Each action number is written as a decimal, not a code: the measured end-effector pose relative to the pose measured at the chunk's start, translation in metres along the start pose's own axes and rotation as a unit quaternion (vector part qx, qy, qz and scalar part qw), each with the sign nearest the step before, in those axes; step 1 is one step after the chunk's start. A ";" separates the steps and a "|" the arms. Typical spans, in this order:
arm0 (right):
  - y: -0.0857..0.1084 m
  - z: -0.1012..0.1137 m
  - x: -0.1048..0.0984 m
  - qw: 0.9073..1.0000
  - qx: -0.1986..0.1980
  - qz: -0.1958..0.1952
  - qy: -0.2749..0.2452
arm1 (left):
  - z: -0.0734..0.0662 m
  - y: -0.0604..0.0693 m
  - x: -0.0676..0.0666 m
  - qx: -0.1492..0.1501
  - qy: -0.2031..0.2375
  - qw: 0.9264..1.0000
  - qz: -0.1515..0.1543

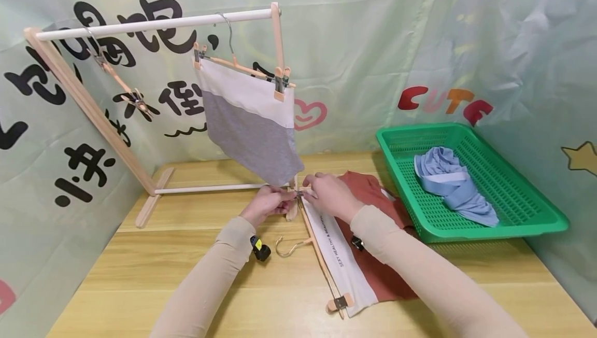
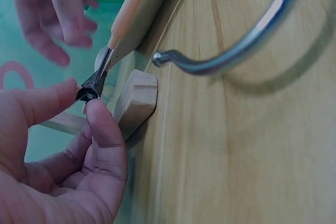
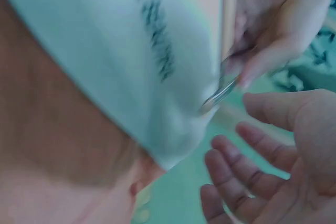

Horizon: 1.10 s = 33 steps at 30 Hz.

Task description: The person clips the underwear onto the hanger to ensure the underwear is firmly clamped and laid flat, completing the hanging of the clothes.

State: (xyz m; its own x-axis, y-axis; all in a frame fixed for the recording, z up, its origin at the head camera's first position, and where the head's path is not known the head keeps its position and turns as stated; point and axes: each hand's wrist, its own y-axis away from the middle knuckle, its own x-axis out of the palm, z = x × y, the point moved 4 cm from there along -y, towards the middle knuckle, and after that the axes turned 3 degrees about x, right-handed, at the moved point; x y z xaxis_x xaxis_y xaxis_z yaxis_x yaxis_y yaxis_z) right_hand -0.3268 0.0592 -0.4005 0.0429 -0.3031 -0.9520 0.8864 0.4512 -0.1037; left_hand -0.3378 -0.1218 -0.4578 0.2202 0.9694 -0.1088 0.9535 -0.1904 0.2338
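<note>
A rust-red garment [image 1: 392, 278] with a wide white lettered band [image 1: 332, 242] lies on the table, its band along a wooden clip hanger [image 1: 318, 251]. My left hand [image 1: 267, 205] pinches the metal clip [image 2: 90, 92] at the hanger's far end between thumb and index finger. Close beside that clip is my right hand [image 1: 332, 197]; in the right wrist view its fingers [image 3: 257, 174] are spread and hold nothing. The near clip [image 1: 340, 303] sits on the band's other end. In the left wrist view the hanger's metal hook [image 2: 236, 59] stands out over the table.
A wooden rack [image 1: 154, 26] stands at the back left. From it hang grey-and-white shorts [image 1: 252, 115] on a clip hanger and another hanger [image 1: 116, 79] without a garment. At right, a green basket [image 1: 527, 193] holds a blue cloth [image 1: 454, 185]. The rack's foot is near my left hand.
</note>
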 end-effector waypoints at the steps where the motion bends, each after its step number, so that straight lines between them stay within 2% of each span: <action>1: 0.006 0.003 -0.001 1.000 0.002 0.004 -0.003 | 0.000 0.000 0.000 0.001 0.001 1.000 0.000; 8: 0.053 0.021 0.004 0.997 0.021 0.054 -0.049 | 0.000 -0.001 -0.002 0.002 -0.004 1.000 -0.003; 15: 0.087 0.025 0.015 0.997 -0.010 0.055 -0.060 | 0.000 0.001 -0.002 0.001 -0.022 1.000 -0.006; 21: 0.097 0.021 0.017 0.996 -0.019 0.059 -0.067 | -0.001 0.003 -0.003 0.008 -0.050 0.999 -0.013; 27: 0.098 0.019 0.023 0.993 -0.010 0.080 -0.088 | 0.001 0.002 -0.003 0.010 -0.064 0.998 -0.013; 33: 0.098 0.017 0.027 0.991 -0.010 0.089 -0.104 | 0.000 0.006 -0.003 0.014 -0.092 0.995 -0.028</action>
State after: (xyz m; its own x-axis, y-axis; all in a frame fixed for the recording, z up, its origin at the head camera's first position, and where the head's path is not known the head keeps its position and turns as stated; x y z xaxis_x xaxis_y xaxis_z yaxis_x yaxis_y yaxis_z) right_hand -0.2305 0.0810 -0.4315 0.2933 -0.3821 -0.8763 0.8469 0.5291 0.0528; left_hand -0.3322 -0.1256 -0.4559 0.1975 0.9343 -0.2967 0.9703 -0.1431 0.1951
